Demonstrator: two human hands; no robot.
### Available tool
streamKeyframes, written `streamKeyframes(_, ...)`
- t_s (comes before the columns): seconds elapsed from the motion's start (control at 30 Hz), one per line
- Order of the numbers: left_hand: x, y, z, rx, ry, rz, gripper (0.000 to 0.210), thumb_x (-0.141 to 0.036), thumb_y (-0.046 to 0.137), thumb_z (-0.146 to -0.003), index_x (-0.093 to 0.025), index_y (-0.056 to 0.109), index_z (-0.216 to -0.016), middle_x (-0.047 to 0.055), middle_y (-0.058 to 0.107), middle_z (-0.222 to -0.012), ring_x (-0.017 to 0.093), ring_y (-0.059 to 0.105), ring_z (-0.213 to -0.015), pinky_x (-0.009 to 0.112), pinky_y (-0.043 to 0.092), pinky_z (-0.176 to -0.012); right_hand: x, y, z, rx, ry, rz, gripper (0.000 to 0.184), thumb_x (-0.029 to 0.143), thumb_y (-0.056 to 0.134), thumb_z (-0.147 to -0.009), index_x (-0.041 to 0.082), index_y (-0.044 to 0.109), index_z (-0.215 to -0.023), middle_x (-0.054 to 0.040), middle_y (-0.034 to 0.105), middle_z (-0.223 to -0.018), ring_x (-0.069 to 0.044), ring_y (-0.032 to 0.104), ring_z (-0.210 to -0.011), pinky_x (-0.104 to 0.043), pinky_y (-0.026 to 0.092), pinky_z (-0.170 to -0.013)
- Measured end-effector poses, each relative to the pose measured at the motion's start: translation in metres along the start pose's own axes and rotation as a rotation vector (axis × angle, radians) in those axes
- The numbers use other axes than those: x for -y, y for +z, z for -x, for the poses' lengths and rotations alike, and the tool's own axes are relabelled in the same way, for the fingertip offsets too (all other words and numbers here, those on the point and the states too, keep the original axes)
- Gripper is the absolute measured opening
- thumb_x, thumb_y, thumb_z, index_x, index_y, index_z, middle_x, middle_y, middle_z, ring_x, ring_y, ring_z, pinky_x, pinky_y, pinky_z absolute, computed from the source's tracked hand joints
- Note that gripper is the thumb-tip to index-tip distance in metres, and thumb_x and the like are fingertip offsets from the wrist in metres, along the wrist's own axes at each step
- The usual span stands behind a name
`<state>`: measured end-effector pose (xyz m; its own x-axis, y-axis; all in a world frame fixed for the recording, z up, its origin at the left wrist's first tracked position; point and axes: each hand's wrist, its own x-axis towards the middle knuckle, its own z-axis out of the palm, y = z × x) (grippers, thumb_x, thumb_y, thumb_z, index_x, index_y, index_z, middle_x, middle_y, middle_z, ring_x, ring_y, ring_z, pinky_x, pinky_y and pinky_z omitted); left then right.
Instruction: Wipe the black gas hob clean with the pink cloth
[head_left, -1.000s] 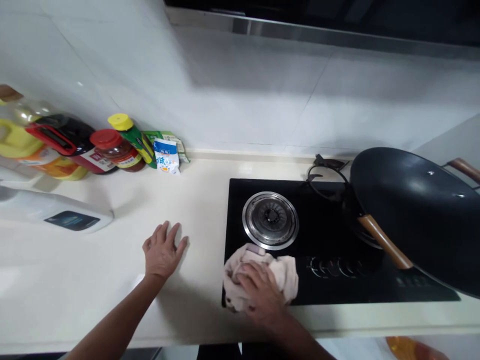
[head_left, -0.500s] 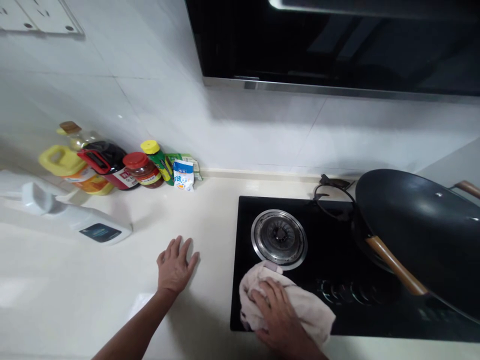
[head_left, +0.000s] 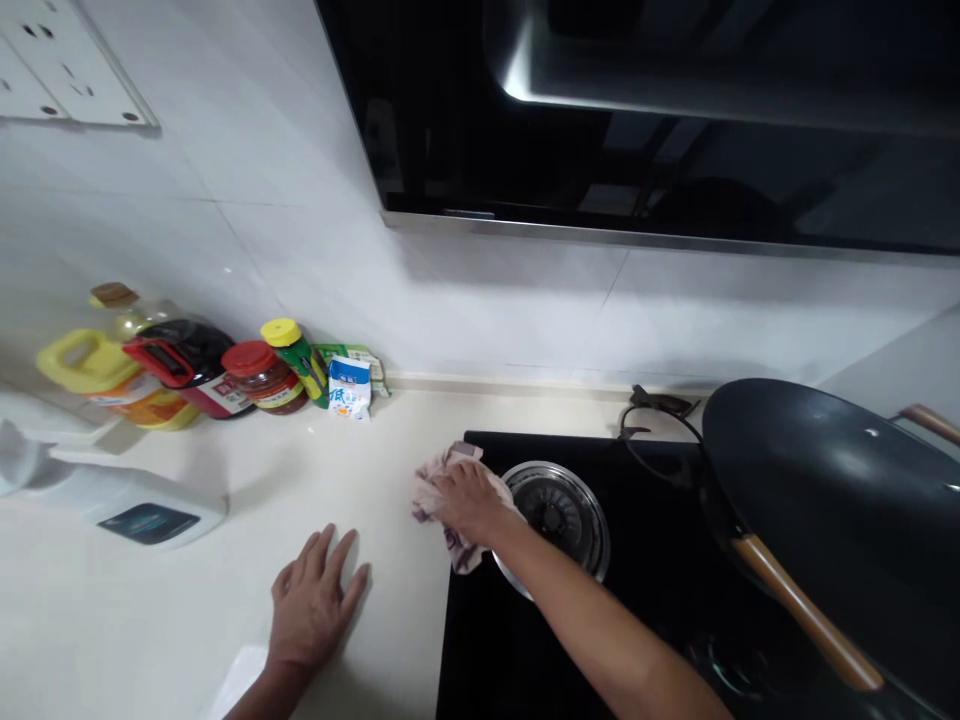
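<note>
Pressed down by my right hand (head_left: 471, 500), a pale pinkish cloth (head_left: 431, 490) lies bunched over the back left corner of the black gas stove (head_left: 487, 650), partly on the counter. My fingers are closed over the cloth, and its far corner folds up. Under my right forearm shows part of the round burner (head_left: 551, 515). My left hand (head_left: 311, 600) rests flat on the white counter (head_left: 390, 620) with its fingers spread, holding nothing. A white sheet or wrapper (head_left: 244, 672) lies partly beneath the left wrist.
A large black wok (head_left: 840, 500) with wooden handles sits on the right burner. A white cleaner bottle (head_left: 142, 505), a red-lidded jar (head_left: 262, 375), a yellow-capped bottle (head_left: 296, 360) and a small white packet (head_left: 350, 387) stand at left. A black range hood (head_left: 637, 130) overhangs the stove.
My right hand has moved the cloth from the stove's front left area to its back left corner. My left hand remains flat on the counter. The camera view has shifted.
</note>
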<state>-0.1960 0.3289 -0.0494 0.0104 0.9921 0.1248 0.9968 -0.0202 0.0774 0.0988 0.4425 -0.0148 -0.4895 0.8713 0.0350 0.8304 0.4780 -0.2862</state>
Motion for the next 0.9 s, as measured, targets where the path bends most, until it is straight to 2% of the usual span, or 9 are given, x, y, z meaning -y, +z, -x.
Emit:
streamKeyframes(0.1, 0.003, 0.003, 0.001, -0.002, -0.009, 0.0, 0.055, -0.049, 0.044, -0.104, -0.026, 0.065, -0.15, 0.014, 0.055, -0.166, 0.033, 0.044, -0.156, 0.053, 0.038, -0.12, -0.038, -0.013, -0.032, 0.026, 0.005, 0.004, 0.055, 0.055, 0.071, -0.101, 0.023, 0.064, -0.146, -0.0131, 0.064, -0.142, -0.031, 0.053, -0.133, -0.047, 0.043, -0.119)
streamKeyframes(0.2, 0.003, 0.004, 0.002, -0.001, -0.015, 0.004, 0.055, -0.048, 0.046, -0.104, -0.028, 0.065, -0.151, 0.013, 0.054, -0.167, 0.033, 0.043, -0.156, 0.053, 0.037, -0.122, -0.082, -0.029, -0.04, 0.019, 0.043, 0.0, 0.061, 0.049, 0.071, -0.102, 0.026, 0.057, -0.157, -0.0129, 0.062, -0.146, -0.031, 0.051, -0.137, -0.047, 0.04, -0.121)
streamKeyframes(0.33, 0.003, 0.004, 0.001, 0.014, -0.02, -0.002, 0.057, -0.047, 0.044, -0.103, -0.025, 0.064, -0.152, 0.015, 0.053, -0.167, 0.034, 0.043, -0.156, 0.054, 0.036, -0.122, -0.145, -0.049, -0.019, 0.021, 0.181, -0.023, 0.067, 0.047, 0.067, -0.103, 0.033, 0.047, -0.166, -0.0108, 0.059, -0.152, -0.031, 0.047, -0.142, -0.048, 0.034, -0.123)
streamKeyframes(0.47, 0.001, 0.002, -0.001, 0.043, -0.037, -0.022, 0.058, -0.049, 0.042, -0.104, -0.025, 0.063, -0.152, 0.014, 0.052, -0.168, 0.033, 0.041, -0.157, 0.053, 0.035, -0.122, -0.193, -0.059, 0.024, -0.004, 0.364, 0.001, 0.062, 0.047, 0.062, -0.105, 0.024, 0.053, -0.162, -0.0137, 0.058, -0.154, -0.032, 0.049, -0.14, -0.045, 0.035, -0.122)
streamKeyframes(0.57, -0.001, -0.001, -0.003, 0.058, -0.044, -0.027, 0.06, -0.049, 0.04, -0.103, -0.024, 0.062, -0.153, 0.015, 0.05, -0.169, 0.032, 0.04, -0.158, 0.054, 0.034, -0.123, -0.209, -0.057, 0.058, -0.071, 0.44, 0.041, 0.06, 0.046, 0.059, -0.105, 0.019, 0.055, -0.159, -0.0158, 0.06, -0.152, -0.033, 0.05, -0.14, -0.046, 0.033, -0.123)
streamKeyframes(0.67, -0.002, -0.003, -0.007, 0.065, -0.049, -0.019, 0.061, -0.048, 0.038, -0.103, -0.023, 0.062, -0.153, 0.015, 0.05, -0.169, 0.032, 0.04, -0.158, 0.054, 0.035, -0.123, -0.211, -0.052, 0.09, -0.128, 0.503, 0.064, 0.06, 0.046, 0.057, -0.106, 0.018, 0.055, -0.158, -0.0174, 0.059, -0.153, -0.032, 0.05, -0.142, -0.046, 0.034, -0.124)
streamKeyframes(0.9, -0.002, -0.005, -0.012, 0.056, -0.04, 0.027, 0.065, -0.055, 0.033, -0.103, -0.023, 0.061, -0.152, 0.017, 0.05, -0.168, 0.035, 0.041, -0.157, 0.058, 0.036, -0.121, -0.213, -0.045, 0.151, -0.155, 0.672, 0.067, 0.063, 0.047, 0.058, -0.104, 0.018, 0.053, -0.16, -0.0187, 0.049, -0.166, -0.032, 0.042, -0.155, -0.044, 0.032, -0.128)
